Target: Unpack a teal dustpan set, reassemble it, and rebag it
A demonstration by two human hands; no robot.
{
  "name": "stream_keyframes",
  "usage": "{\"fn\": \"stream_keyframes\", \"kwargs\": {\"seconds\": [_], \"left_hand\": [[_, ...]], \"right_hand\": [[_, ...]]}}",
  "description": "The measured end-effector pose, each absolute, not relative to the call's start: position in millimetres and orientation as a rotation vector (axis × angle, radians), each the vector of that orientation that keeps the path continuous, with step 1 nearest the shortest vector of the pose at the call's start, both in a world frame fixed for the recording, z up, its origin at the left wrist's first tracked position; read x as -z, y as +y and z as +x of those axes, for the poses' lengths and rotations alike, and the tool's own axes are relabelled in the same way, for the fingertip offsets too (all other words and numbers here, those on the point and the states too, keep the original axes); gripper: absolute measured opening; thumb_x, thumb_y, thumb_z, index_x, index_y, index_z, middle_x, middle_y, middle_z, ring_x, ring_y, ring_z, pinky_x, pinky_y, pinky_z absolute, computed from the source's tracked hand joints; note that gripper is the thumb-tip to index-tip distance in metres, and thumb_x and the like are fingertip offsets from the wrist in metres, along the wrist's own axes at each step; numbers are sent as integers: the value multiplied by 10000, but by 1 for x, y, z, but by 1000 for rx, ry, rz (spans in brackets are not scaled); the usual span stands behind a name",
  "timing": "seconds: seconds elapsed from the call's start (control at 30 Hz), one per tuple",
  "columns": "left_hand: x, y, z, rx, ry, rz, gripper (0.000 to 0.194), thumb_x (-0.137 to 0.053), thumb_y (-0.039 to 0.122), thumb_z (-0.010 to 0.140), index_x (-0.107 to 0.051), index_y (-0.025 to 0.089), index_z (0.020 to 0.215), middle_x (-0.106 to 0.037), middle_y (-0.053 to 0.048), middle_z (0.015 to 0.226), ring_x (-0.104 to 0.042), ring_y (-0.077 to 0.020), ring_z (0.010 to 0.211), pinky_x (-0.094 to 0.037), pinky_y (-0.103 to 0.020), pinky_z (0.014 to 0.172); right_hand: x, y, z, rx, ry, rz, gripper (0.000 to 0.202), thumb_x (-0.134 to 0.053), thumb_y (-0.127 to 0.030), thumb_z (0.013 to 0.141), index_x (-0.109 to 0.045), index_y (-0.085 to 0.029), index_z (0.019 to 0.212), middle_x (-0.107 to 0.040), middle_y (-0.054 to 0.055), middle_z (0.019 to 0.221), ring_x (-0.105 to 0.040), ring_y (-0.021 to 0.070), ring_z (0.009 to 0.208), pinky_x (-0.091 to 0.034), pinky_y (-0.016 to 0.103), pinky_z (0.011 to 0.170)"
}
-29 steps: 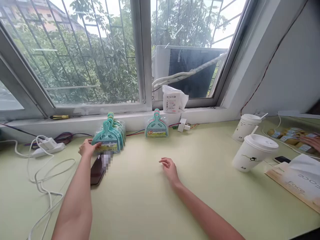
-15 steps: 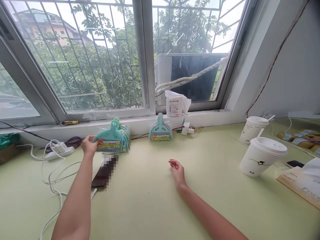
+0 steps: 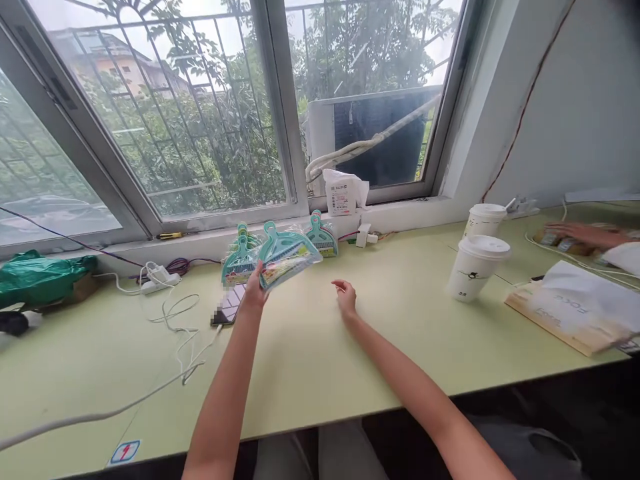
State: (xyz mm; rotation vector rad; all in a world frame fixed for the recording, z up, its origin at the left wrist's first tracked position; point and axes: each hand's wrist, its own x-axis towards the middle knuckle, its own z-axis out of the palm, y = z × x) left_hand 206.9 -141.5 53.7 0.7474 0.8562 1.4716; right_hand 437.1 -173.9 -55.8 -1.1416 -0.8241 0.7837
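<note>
The left hand (image 3: 254, 290) has its grip closed on the near edge of a teal plastic dustpan-and-brush set (image 3: 290, 257) in clear wrapping with a colourful label, which it holds tilted above the pale green table (image 3: 310, 360), the handle pointing up toward the window. In this view the held set stands between two groups of similar sets: a row of teal wrapped sets (image 3: 239, 261) leans upright near the sill on the left, and a smaller group of teal and pink sets (image 3: 325, 239) stands against the sill on the right, partly hidden by the held one. The right hand (image 3: 346, 299) holds nothing, its fingers loosely curled and its grip partly open, well apart from the left; whether it touches the tabletop I cannot tell. Just beside the left wrist lies a dark-edged flat phone (image 3: 230, 305), with a thin white cable (image 3: 193, 350) near its lower end. Farther left sit a white power strip (image 3: 159, 280) and a crumpled green plastic bag (image 3: 40, 277). To the right stand two white lidded paper cups (image 3: 477, 273), one behind the other, near a beige and white tissue pack (image 3: 570, 313). Beyond them, another person's hand (image 3: 580, 232) rests over some blurred packages.
</note>
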Motion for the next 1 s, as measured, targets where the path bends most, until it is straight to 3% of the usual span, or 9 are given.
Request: {"fn": "stream_keyframes", "kwargs": {"seconds": [0.2, 0.3, 0.43, 0.6, 0.8, 0.9, 1.0], "left_hand": [[-8, -176, 264, -1386, 786, 627, 333, -542, 334, 892, -602, 172, 1176, -706, -99, 971, -670, -244, 1000, -553, -404, 888], [11, -185, 270, -1387, 795, 545, 307, -546, 242, 881, -588, 149, 1171, -707, -110, 986, -677, -245, 977, -544, -424, 897], [29, -193, 267, -1338, 795, 526, 319, -584, 257, 858, -574, 142, 1156, -703, -123, 990, -684, -255, 943, -540, -446, 877], [35, -195, 271, -1375, 767, 617, 325, -610, 302, 840, -586, 141, 1120, -699, -118, 994, -673, -255, 972, -538, -408, 886], [38, -192, 268, -1474, 761, 631, 334, -613, 288, 830, -583, 153, 1134, -670, -114, 1098, -652, -239, 1029, -534, -358, 900], [41, -193, 268, -1567, 775, 614, 529, -654, 301, 817, -456, 251, 1305, -619, -82, 1222, -632, -216, 1076, -535, -358, 898], [40, -198, 271, -1622, 740, 613, 726, -659, 354, 833, -242, 383, 1427, -523, -52, 1367, -590, -208, 1155, -536, -357, 899]], "right_hand": [[37, -187, 466, -535, -807, -1149, 307, -362, -142, 748, -631, -166, 893, -636, 96, 1038, -592, 164, 973, -464, 290, 878], [30, -197, 472, -351, -962, -1161, 307, -332, -109, 770, -623, -184, 834, -617, 88, 1029, -585, 161, 972, -459, 284, 875], [26, -210, 457, -323, -1257, -1102, 297, -348, -72, 766, -615, -202, 753, -618, 62, 931, -595, 172, 921, -464, 291, 853], [29, -223, 423, -509, -1485, -921, 275, -400, -112, 825, -652, -223, 813, -653, 38, 919, -608, 180, 898, -476, 289, 814], [44, -214, 421, -877, -1430, -1033, 150, -575, -266, 836, -711, -227, 788, -653, -4, 670, -621, 169, 662, -504, 305, 749], [46, -207, 430, -1125, -1238, -1073, 262, -628, -439, 827, -716, -208, 741, -663, 8, 635, -642, 178, 621, -532, 318, 706], [45, -205, 434, -1286, -1044, -1049, 329, -681, -477, 795, -682, -179, 656, -686, 41, 649, -670, 194, 646, -556, 334, 715]]}}
